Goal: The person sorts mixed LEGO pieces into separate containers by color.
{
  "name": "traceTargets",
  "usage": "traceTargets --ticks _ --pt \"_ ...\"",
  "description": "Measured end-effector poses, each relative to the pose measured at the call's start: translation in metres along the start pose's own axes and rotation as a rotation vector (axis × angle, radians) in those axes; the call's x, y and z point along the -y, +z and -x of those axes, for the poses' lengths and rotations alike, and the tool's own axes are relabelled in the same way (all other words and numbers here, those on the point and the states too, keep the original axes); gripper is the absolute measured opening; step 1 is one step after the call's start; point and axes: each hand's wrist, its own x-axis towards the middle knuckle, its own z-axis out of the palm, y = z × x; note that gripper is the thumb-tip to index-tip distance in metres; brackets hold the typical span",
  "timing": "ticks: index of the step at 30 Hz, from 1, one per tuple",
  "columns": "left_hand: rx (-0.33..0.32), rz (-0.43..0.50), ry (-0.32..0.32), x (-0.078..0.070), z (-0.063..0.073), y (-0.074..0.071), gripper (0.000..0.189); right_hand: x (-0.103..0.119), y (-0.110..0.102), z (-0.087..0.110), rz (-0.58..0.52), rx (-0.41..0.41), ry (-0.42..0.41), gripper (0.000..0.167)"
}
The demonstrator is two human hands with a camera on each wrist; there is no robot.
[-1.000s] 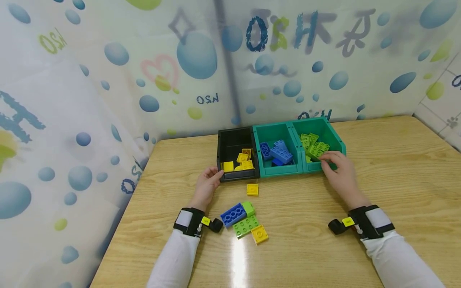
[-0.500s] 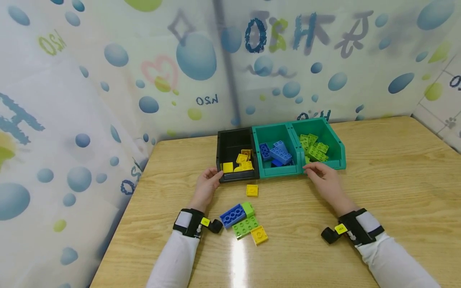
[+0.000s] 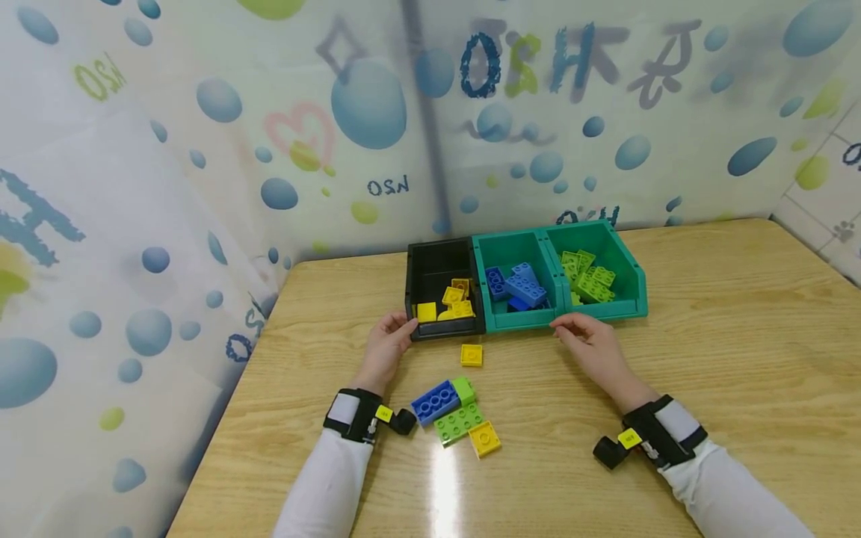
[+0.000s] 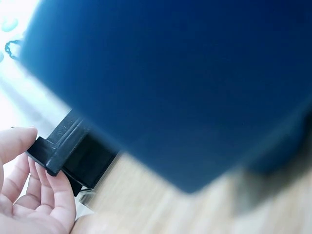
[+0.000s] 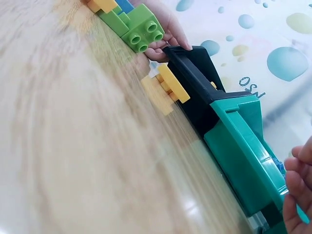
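Note:
My left hand pinches the front left corner of a black bin, thumb above and fingers below, as the left wrist view shows. Yellow building bricks lie in that bin. Beside it stand a teal bin with blue bricks and another teal bin with lime green bricks. My right hand is at the front edge of the teal bins, near where they meet, fingers loosely bent. Nothing shows in its fingers; whether the fingertips touch the rim I cannot tell.
A yellow brick lies before the black bin. Nearer are a blue brick, a small green brick, a longer green brick and a yellow brick. A blurred blue shape covers much of the left wrist view.
My right hand has moved left and nearer, from the green bricks' bin to the front edge around the teal bins' join. The left hand and the bricks stay where they were.

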Motion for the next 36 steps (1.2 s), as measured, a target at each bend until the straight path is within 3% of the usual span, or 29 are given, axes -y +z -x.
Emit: traceTargets --ticks 7,10,13,16,19,22,25,30,36 --pt "0.013 0.007 0.006 0.001 0.0 -0.001 0.008 -0.005 -0.008 -0.002 0.012 -0.051 -0.061 0.012" --pt "0.019 0.0 0.005 0.0 0.001 0.0 0.008 -0.011 -0.018 -0.004 0.018 -0.157 -0.138 0.012" --pt "0.019 -0.006 -0.003 -0.001 0.001 0.001 0.008 -0.019 -0.031 -0.006 0.056 -0.329 -0.195 0.012" --pt "0.015 -0.009 -0.007 -0.002 0.0 0.002 0.008 -0.028 -0.045 -0.009 0.074 -0.491 -0.15 0.013" --pt "0.008 -0.007 -0.009 -0.002 0.0 0.002 0.007 -0.035 -0.056 -0.01 0.056 -0.565 0.014 0.019" --pt "0.006 -0.008 -0.012 -0.002 -0.001 0.001 0.008 -0.038 -0.064 -0.011 0.039 -0.526 0.196 0.031" --pt "0.005 -0.015 -0.011 0.0 -0.001 0.0 0.008 -0.039 -0.068 -0.012 0.064 -0.393 0.323 0.044" --pt "0.01 -0.012 0.0 0.001 0.0 -0.002 0.008 -0.042 -0.07 -0.013 0.104 -0.247 0.4 0.053" --pt "0.007 -0.007 -0.003 0.001 0.0 -0.001 0.008 -0.044 -0.071 -0.012 0.086 -0.228 0.461 0.053"
